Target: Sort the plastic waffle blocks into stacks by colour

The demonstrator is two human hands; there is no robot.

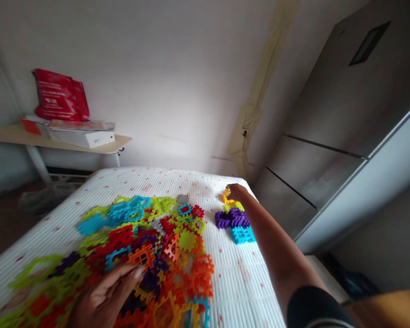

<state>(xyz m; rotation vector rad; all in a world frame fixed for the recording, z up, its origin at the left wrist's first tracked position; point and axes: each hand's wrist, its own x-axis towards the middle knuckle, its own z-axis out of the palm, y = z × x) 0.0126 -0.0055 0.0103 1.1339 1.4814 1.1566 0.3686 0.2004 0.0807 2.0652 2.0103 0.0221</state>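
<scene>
My left hand (109,291) is closed over the near part of a heap of colourful plastic interlocking tiles (186,240). Its thumb and forefinger pinch the edge of an orange tile (141,256) with a window-like cut-out. My right hand (237,190) reaches out to the far right of the bed, with its fingers curled at a yellow tile (226,197); the fingertips are partly hidden. Just nearer than that hand lie lime green tiles (237,206), stacked purple tiles (238,217) and light blue tiles (243,235), sorted by colour.
The tiles lie on a white ribbed bed cover (239,278) with small red marks. A grey wardrobe (314,136) stands close on the right. At the back left, a side table (3,133) bears a white box (82,136) and a red bag (59,95).
</scene>
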